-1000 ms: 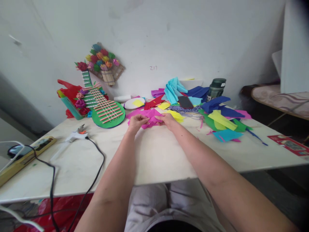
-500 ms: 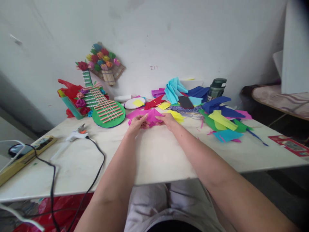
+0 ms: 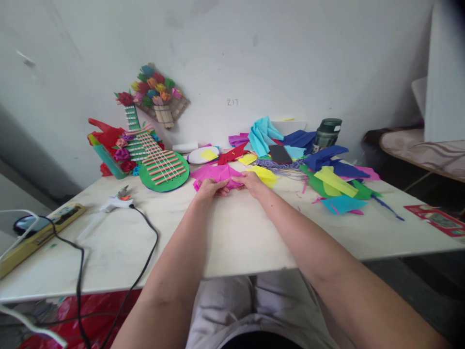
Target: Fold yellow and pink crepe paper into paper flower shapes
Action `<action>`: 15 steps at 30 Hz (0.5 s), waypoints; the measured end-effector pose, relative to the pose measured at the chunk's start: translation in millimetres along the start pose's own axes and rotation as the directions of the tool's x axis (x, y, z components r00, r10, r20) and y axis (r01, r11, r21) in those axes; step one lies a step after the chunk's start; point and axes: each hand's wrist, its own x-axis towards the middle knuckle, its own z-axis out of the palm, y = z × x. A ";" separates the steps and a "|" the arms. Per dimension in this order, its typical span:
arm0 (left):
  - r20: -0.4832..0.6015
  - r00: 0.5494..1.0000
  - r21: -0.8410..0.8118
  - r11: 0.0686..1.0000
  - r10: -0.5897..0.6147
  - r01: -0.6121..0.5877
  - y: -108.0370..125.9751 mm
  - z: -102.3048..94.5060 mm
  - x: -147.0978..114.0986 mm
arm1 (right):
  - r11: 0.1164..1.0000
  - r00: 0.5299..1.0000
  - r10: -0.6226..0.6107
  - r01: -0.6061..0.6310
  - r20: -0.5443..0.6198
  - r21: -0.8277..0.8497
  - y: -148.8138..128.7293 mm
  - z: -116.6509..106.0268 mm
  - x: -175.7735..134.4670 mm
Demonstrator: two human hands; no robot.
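Note:
Both my hands pinch a piece of pink crepe paper [image 3: 221, 173] just above the table, near its middle. My left hand [image 3: 214, 187] has its thumb on top and its fingers curled beneath the paper's near edge. Close beside it, my right hand [image 3: 247, 181] grips the paper's right side between thumb and fingers. More pink paper spreads out behind and to the left of my left hand. Yellow paper [image 3: 264, 175] lies just beyond my right hand. The fingertips under the paper are partly hidden.
To the left are a green paper guitar [image 3: 165, 172], a glue gun [image 3: 118, 201] with a black cord and a power strip [image 3: 47, 232]. Coloured paper [image 3: 336, 182], a dark phone [image 3: 280, 154] and a thermos [image 3: 327, 133] stand or lie toward the back right.
My hands have drawn closer together, the left one shifting slightly right. The peak of pink paper between them has folded down and now lies lower.

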 end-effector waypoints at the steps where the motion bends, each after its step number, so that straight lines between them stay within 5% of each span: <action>1: 0.004 1.000 -0.007 1.000 -0.008 0.008 -0.3 0.0 0.1 | 1.000 1.000 0.000 0.000 0.001 -0.001 -0.1 0.4 -0.3; 8: 0.031 1.000 -0.158 0.987 0.002 0.003 3.1 -4.8 1.0 | 0.999 0.999 0.048 -0.047 -0.004 0.020 -3.0 -0.3 -0.9; 15: 0.053 0.997 -0.018 0.998 0.062 -0.062 2.7 -5.2 2.0 | 0.994 0.994 0.095 -0.092 0.061 -0.054 -1.4 2.2 -1.6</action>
